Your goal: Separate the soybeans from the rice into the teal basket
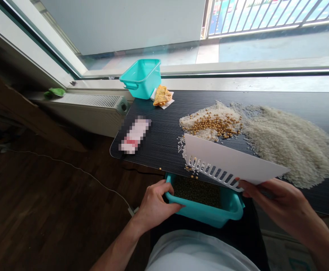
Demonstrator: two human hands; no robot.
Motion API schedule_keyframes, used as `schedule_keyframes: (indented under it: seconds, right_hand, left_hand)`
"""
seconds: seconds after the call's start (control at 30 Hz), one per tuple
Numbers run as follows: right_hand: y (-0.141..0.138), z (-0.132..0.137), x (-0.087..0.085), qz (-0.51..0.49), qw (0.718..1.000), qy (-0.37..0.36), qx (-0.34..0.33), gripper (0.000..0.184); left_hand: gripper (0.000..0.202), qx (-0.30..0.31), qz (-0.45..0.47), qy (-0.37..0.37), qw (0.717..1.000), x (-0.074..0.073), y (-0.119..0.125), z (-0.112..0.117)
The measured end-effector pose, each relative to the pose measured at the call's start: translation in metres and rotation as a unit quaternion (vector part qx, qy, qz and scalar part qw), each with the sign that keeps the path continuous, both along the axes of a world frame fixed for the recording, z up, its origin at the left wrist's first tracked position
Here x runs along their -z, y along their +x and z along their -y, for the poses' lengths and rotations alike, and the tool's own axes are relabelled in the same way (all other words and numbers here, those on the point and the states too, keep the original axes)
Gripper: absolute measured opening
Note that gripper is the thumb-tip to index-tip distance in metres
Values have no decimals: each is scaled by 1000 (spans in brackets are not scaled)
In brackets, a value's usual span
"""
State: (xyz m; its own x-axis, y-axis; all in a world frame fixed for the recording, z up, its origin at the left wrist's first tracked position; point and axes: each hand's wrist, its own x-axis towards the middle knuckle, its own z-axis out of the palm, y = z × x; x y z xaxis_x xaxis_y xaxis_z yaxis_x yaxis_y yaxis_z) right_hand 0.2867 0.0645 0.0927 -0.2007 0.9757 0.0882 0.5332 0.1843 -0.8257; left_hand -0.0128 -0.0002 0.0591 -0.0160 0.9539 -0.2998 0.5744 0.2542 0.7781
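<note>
My left hand [157,203] grips the left rim of a turquoise plastic tub [204,212], which sits below the table's front edge at my lap. Small dark greenish grains or beans [196,192] cover its bottom. In my right hand [277,199] is a white slotted scraper [232,158], held at its right end by thumb and fingers. Its slotted edge slants down toward the table edge, over the tub. Behind the scraper lies a pile of white rice [199,118] with yellow soybeans [218,122] on it. A few soybeans [194,177] lie at the edge near the tub.
A larger heap of rice [291,145] spreads across the right of the dark table [161,131]. At the back left stand another turquoise tub [143,81] and a crumpled yellow cloth [162,96]. A blurred-out pink and white item [136,135] lies left. A radiator [96,103] is beyond.
</note>
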Motion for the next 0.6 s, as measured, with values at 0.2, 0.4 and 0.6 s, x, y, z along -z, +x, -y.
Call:
schedule_keyframes:
  seconds: [0.2,0.4,0.6]
  right_hand:
    - [3,2,1,14,1000,-6,-9,44]
    - [-4,-1,-3,15,1000,-14,-15,42]
    - [-11,-4,-5,14,999,1,-45,41]
  left_hand:
    - [25,-2,4,-7,1000,1,0,0]
    - [26,-3,7,-10,1000,1,0,1]
    - [26,-7,17,-7,1000,1,0,1]
